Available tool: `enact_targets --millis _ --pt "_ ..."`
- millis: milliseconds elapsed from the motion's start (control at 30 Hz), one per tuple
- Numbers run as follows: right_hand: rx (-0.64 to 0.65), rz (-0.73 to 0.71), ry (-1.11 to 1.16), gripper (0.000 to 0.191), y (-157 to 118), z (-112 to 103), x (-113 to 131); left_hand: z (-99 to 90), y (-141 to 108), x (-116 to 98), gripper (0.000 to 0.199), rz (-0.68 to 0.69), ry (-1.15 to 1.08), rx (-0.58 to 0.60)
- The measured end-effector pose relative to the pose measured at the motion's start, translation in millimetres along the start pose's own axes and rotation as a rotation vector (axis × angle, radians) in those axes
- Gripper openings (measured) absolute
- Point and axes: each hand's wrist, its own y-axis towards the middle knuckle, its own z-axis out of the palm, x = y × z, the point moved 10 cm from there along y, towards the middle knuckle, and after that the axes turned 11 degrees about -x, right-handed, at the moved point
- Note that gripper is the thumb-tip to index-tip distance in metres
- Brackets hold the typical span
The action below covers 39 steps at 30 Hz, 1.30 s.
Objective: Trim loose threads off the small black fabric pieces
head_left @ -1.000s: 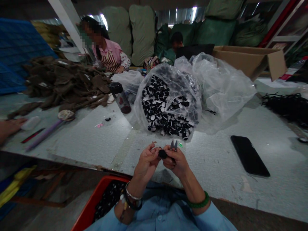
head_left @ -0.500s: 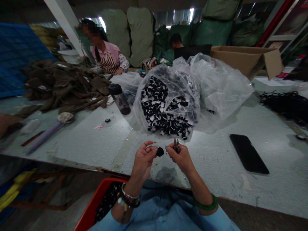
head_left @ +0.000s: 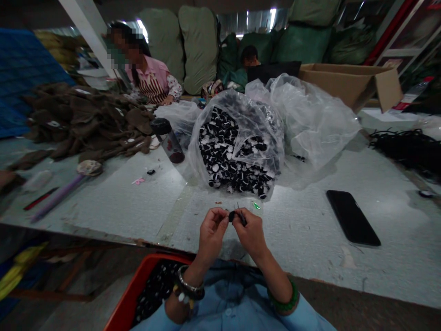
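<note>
My left hand (head_left: 212,230) pinches a small round black fabric piece (head_left: 232,216) by its left side, fingers closed. Against the other side of that piece press the fingertips of my right hand (head_left: 251,231), which also grips dark thread snips (head_left: 242,218) with the thin blades pointing up and away. Just beyond the hands, a clear plastic bag (head_left: 196,154) lies with its mouth towards me, full of small black-and-white pieces (head_left: 220,147). A green shiny scrap (head_left: 256,205) rests on the table by my right hand.
A black phone (head_left: 353,217) lies at right, a dark-lidded bottle (head_left: 168,140) left of the bag. Brown fabric pieces (head_left: 79,122) are heaped at left, near a purple-handled tool (head_left: 58,197). Below the table edge stands a red bin (head_left: 129,292). A co-worker (head_left: 151,78) sits across.
My hands have come together, and my right fingertips now touch the black piece. The snips have tilted in my right hand. The whole view has shifted slightly.
</note>
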Motion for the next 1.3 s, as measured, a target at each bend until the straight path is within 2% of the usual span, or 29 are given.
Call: enact_targets --millis 100,233,300,400,467,533,600,767,833,967,1033,1167,1300 --pt "-0.036 0.076 0.126 0.013 -2.4 3.0 -6.3 -2.2 1.2 -0.8 0.011 -0.004 0.009 -0.053" --pt "-0.064 0.416 0.503 0.008 -9.3 14.8 -39.2 -0.9 6.3 7.5 0.019 -0.138 -0.200 -0.063" --pt "0.039 0.569 0.743 0.011 -15.5 30.6 -47.5 0.1 7.8 16.1 0.027 -0.246 -0.312 -0.053" --pt "0.327 0.721 1.029 0.013 -29.1 55.0 -42.7 1.3 5.7 30.8 0.037 -0.421 -0.421 -0.045" --pt "0.499 0.772 1.156 0.015 -38.8 63.7 -36.1 3.0 1.2 39.5 0.038 -0.533 -0.455 -0.039" --pt "0.598 0.792 1.250 0.017 -45.0 67.1 -31.2 5.6 -3.7 45.2 0.036 -0.621 -0.471 -0.031" --pt "0.612 0.804 1.306 0.016 -46.6 68.0 -30.3 7.6 -6.0 46.7 0.034 -0.661 -0.482 -0.025" --pt "0.359 0.880 1.295 0.014 -37.8 63.0 -45.4 7.8 2.0 36.5 0.030 -0.525 -0.483 0.012" --pt "0.302 0.886 1.259 0.015 -35.2 60.3 -47.9 7.8 2.9 36.3 0.029 -0.483 -0.462 0.033" --pt "0.337 0.902 1.210 0.020 -36.0 59.2 -42.5 7.1 -0.1 44.1 0.029 -0.517 -0.439 0.039" --pt "0.361 0.887 1.118 0.022 -36.7 57.4 -40.1 4.1 0.2 44.7 0.028 -0.525 -0.391 0.028" --pt "0.333 0.830 0.887 0.024 -34.6 49.3 -40.3 1.8 4.1 39.2 0.034 -0.513 -0.299 0.058" --pt "0.324 0.820 0.892 0.025 -35.3 48.7 -40.5 0.6 2.1 52.2 0.034 -0.644 -0.392 0.005"
